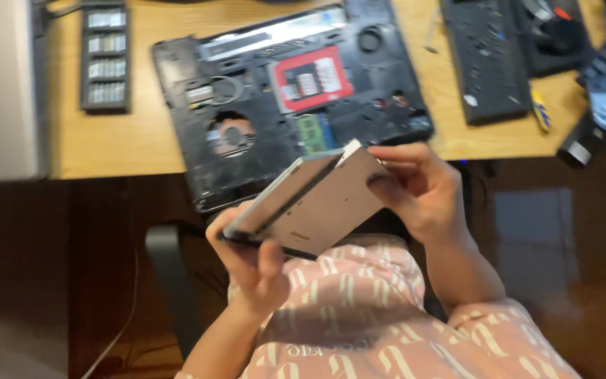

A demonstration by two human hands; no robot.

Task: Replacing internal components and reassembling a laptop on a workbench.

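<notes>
Both my hands hold a flat silver optical drive (310,203) tilted on edge above my lap. My left hand (250,263) grips its lower left end, thumb across the black front edge. My right hand (419,189) grips the upper right corner with the fingers curled over it. Behind the drive, on the wooden desk (117,140), lies an opened black laptop base (282,98) turned underside up, with a red-framed hard drive (311,78), a green memory module (311,133) and a fan (231,135) showing.
A dark tray of screwdriver bits (105,60) lies at the desk's left. A black cover panel (485,60) and a yellow-handled tool (540,111) lie at the right. A white wall edge (1,91) stands far left. Pink patterned clothing (359,316) covers my lap.
</notes>
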